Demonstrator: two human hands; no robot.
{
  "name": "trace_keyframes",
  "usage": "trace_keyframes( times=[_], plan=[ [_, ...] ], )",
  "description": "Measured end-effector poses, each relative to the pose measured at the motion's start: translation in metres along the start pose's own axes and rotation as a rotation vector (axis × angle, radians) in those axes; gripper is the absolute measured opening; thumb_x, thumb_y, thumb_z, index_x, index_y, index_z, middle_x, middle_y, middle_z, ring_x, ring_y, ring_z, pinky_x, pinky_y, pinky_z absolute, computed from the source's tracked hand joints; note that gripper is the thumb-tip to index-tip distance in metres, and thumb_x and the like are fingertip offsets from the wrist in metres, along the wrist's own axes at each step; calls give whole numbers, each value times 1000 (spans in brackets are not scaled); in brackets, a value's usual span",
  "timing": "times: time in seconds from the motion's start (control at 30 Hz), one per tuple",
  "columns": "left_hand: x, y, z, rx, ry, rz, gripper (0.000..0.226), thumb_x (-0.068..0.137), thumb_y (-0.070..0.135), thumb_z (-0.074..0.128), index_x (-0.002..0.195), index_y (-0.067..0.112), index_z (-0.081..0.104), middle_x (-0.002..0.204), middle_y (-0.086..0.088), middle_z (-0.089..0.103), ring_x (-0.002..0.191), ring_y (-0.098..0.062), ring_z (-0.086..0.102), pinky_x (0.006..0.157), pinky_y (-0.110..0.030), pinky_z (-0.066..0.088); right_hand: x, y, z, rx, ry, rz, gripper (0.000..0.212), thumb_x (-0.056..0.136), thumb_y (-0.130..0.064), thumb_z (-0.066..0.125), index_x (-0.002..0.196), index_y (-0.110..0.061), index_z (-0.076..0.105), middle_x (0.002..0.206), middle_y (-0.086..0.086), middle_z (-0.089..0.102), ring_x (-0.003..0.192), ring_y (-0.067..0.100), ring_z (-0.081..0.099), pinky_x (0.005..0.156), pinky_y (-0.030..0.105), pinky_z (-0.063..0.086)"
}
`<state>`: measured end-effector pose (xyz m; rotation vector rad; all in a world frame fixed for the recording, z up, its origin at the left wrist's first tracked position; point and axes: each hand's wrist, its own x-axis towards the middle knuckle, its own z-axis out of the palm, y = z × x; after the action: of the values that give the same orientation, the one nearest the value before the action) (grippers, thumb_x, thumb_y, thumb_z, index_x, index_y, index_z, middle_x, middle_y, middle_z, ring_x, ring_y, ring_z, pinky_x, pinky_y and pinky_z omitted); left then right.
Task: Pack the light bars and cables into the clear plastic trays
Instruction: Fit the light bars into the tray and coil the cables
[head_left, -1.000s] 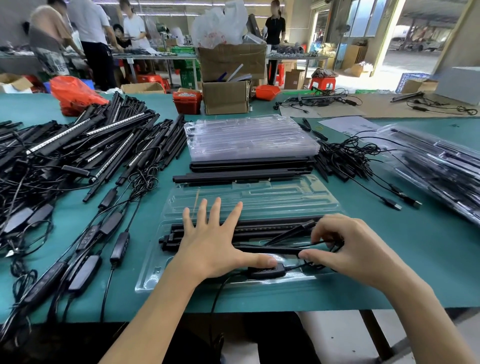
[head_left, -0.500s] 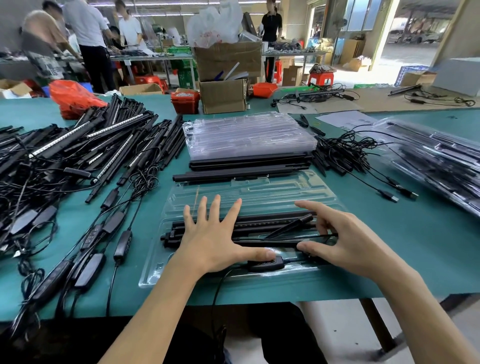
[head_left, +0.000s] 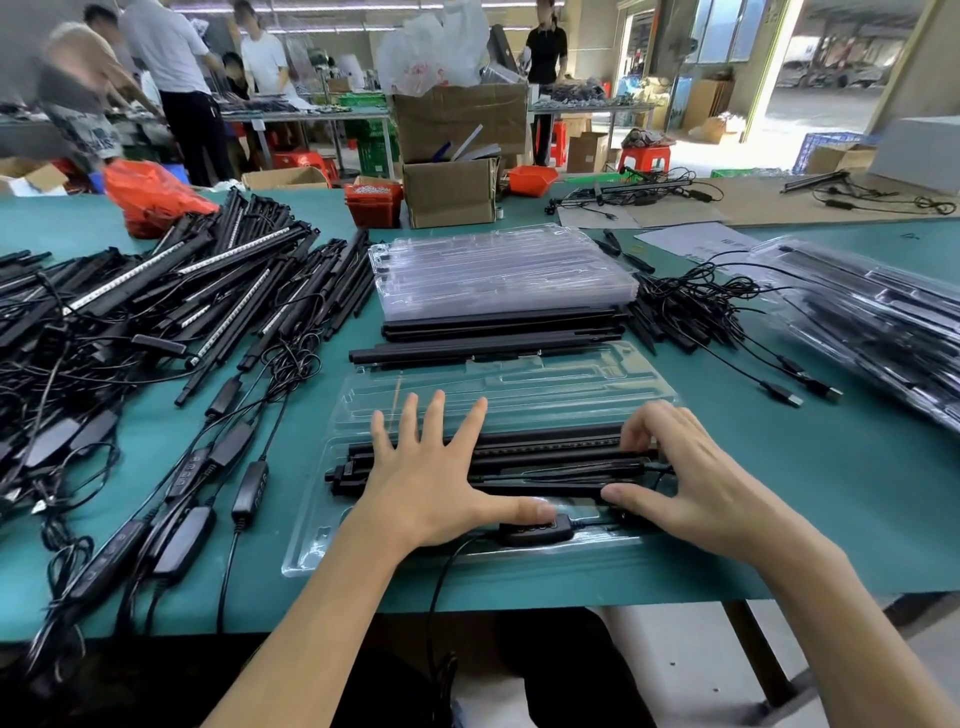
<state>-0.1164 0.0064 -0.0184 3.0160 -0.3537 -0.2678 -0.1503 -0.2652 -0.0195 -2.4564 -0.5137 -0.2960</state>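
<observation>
A clear plastic tray (head_left: 311, 545) lies open at the table's front edge, its lid half (head_left: 519, 384) folded back. Black light bars (head_left: 545, 457) lie side by side in its near half. My left hand (head_left: 431, 478) presses flat on the bars with spread fingers, its thumb on a black inline controller (head_left: 537, 532) whose cable hangs off the table. My right hand (head_left: 691, 478) rests on the bars' right ends, fingers bent down onto them and thumb stretched left along the nearest bar.
A stack of clear trays (head_left: 498, 270) sits behind, with loose black bars (head_left: 493, 340) before it. A big heap of bars and cables (head_left: 156, 312) fills the left. Loose USB cables (head_left: 727, 322) and packed trays (head_left: 883, 322) lie right. Cardboard boxes (head_left: 452, 192) stand at the back.
My right hand has left its pinch near the controller cable and spread over the bars' right ends. A thin black piece that lay slanted across the bars now lies flat. My left hand stays put.
</observation>
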Motion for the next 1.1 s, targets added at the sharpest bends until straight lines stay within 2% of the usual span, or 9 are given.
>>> trace_keyframes(
  times=[0.1, 0.2, 0.37, 0.53, 0.6, 0.7, 0.8, 0.97, 1.1],
  plan=[
    [0, 0, 0, -7, -4, 0, 136, 38, 111, 17, 152, 47, -22, 164, -6, -24, 148, -32, -29, 115, -62, -19, 0, 0, -2, 32, 30, -10, 37, 75, -38, 84, 90, -29, 51, 86, -13, 51, 89, 9, 49, 75, 17, 38],
    [0, 0, -1, -3, -5, 0, 136, 39, 111, 17, 152, 46, -22, 164, -7, -23, 148, -32, -29, 115, -62, -19, 1, -1, -2, 28, 28, 4, 34, 72, -41, 85, 89, -30, 58, 76, -8, 52, 77, 12, 52, 67, 19, 39],
    [0, 0, -1, -2, -5, 1, 135, 40, 110, 18, 152, 46, -22, 164, -7, -24, 148, -32, -29, 115, -63, -19, -1, 0, -2, 7, 38, 28, 33, 70, -49, 83, 75, -31, 55, 70, -7, 55, 71, 11, 52, 60, 23, 39],
    [0, 0, 0, 1, 0, 4, 135, 39, 111, 16, 151, 46, -22, 164, -7, -23, 148, -32, -29, 115, -63, -19, 1, 0, -1, -33, 45, 14, 46, 63, -69, 70, 60, -27, 51, 74, -10, 51, 82, 9, 47, 74, 28, 39],
    [0, 0, 0, -2, 1, 5, 135, 40, 111, 17, 152, 46, -22, 164, -7, -23, 148, -32, -29, 115, -63, -19, 2, -1, -2, -37, 46, 8, 45, 62, -70, 69, 61, -28, 52, 72, -10, 47, 83, 9, 45, 77, 29, 37],
    [0, 0, 0, -8, -3, 4, 134, 42, 110, 20, 152, 46, -22, 164, -7, -24, 148, -32, -29, 116, -63, -18, 1, -3, -4, -24, 38, 46, 49, 61, -65, 81, 72, -32, 46, 62, -12, 46, 63, 10, 40, 59, 30, 35],
    [1, 0, 0, -3, -2, 3, 133, 43, 110, 21, 152, 46, -22, 164, -7, -24, 148, -32, -29, 116, -63, -18, 1, -5, -6, -71, 38, 64, 58, 59, -62, 84, 68, -32, 35, 62, -19, 48, 57, 13, 34, 51, 31, 31],
    [1, 0, 1, -2, 4, 2, 136, 39, 111, 17, 152, 46, -22, 164, -7, -23, 148, -33, -28, 116, -63, -18, 2, -5, -6, -130, -10, 122, 57, 60, -67, 80, 64, -25, 41, 56, -13, 47, 56, 12, 36, 52, 30, 33],
    [2, 0, 1, 0, 1, 2, 135, 40, 111, 17, 152, 46, -22, 164, -7, -24, 148, -33, -28, 116, -63, -17, 2, -6, -5, -137, -56, 135, 54, 64, -70, 75, 65, -26, 42, 58, -11, 48, 58, 11, 39, 53, 28, 34]
  ],
)
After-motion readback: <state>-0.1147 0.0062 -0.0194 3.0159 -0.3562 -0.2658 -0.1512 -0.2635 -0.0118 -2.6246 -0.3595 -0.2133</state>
